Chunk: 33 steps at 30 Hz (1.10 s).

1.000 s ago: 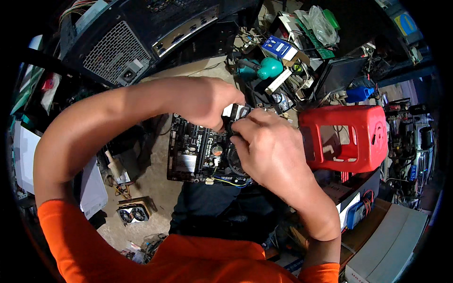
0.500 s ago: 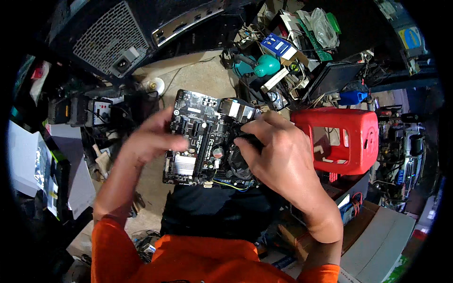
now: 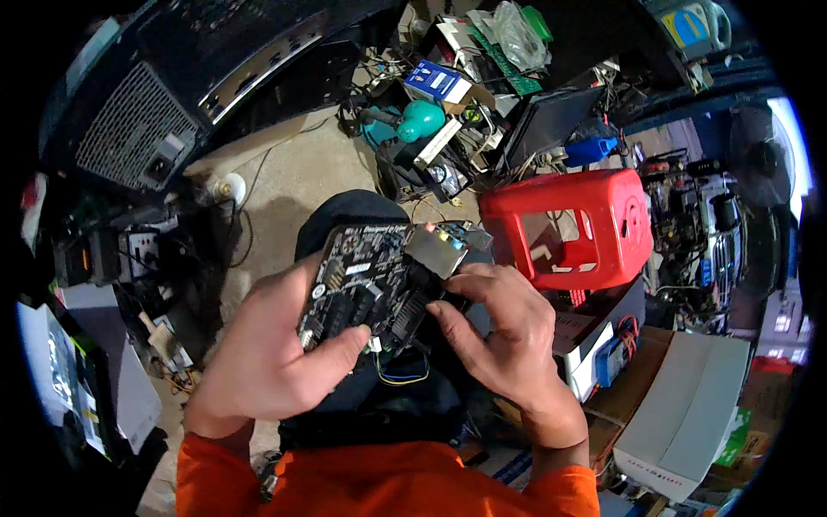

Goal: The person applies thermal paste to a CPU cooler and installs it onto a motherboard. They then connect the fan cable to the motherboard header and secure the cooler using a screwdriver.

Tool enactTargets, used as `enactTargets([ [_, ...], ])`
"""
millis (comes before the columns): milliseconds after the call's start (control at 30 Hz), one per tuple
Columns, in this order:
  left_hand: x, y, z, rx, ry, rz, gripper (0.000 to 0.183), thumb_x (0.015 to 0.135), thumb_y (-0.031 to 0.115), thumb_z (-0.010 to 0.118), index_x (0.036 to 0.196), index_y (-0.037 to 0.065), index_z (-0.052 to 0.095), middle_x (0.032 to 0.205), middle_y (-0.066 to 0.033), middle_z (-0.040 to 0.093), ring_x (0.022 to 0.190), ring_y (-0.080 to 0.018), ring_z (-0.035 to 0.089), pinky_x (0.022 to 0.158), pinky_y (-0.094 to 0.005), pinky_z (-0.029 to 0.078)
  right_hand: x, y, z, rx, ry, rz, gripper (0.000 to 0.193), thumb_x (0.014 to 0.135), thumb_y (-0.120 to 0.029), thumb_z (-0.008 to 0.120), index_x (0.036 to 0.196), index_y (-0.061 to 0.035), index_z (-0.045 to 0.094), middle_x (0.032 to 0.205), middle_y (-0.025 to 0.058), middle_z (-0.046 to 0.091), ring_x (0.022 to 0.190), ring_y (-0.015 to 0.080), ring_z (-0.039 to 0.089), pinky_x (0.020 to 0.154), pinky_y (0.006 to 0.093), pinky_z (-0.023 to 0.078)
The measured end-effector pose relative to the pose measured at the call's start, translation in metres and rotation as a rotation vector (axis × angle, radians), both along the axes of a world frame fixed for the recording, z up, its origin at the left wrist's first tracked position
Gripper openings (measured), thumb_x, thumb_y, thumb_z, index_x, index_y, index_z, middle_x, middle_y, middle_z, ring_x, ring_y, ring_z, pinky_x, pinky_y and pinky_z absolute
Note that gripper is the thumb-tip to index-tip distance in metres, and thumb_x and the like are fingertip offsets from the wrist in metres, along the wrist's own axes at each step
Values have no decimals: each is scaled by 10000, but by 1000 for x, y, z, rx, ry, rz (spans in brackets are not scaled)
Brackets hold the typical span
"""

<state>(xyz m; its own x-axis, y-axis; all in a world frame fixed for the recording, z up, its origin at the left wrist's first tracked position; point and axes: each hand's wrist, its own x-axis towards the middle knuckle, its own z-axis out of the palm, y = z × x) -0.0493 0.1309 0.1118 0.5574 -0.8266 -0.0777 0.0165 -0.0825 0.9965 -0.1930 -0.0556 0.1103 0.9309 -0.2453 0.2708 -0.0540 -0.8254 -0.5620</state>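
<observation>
A black motherboard is held tilted above my dark-clothed legs. My left hand is closed on its left edge, the thumb lying across the front and the other fingers hidden behind. At its right side, my right hand pinches around the dark CPU cooler; the exact contact of the fingertips is partly hidden. Silver metal port housings rise from the board's far right corner. Below the cooler hangs a loop of thin yellow and blue wire.
A red plastic stool lies on its side to the right. Beyond the board sits a pile of parts with a blue box and a teal rounded thing. Computer cases stand far left. A white carton is at lower right.
My left hand has gone from a blurred, loose pose to gripping the board's left edge. The board has tilted, and the view has shifted, so the surroundings sit further left.
</observation>
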Motion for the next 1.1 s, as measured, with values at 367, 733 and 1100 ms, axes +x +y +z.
enactTargets([
  [367, -28, -17, 25, 89, -108, -5, 464, 810, 1, 649, 1260, -56, 550, 1016, -142, 675, 909, -162, 643, 837, -308, 507, -22, -16, -25, -144, -239, 49, 278, 760, -30, 782, 972, 48, 620, 942, 168, 666, 754, 309, 641, 658, 357, 535],
  [733, -41, -25, 29, 52, -197, 18, 461, 782, -12, 651, 1235, -52, 571, 999, -152, 677, 896, -221, 662, 847, -324, 501, -29, -18, -39, -121, -354, 1, 282, 752, -57, 804, 955, 56, 643, 930, 178, 670, 755, 298, 652, 651, 350, 545],
  [1100, -39, -20, 32, 139, -57, 30, 515, 762, -41, 712, 1263, -17, 597, 1122, -82, 676, 1016, -171, 640, 921, -304, 496, -30, -26, -36, 197, -344, -20, 250, 733, -76, 828, 928, 5, 695, 929, 131, 687, 789, 284, 659, 714, 351, 523],
])
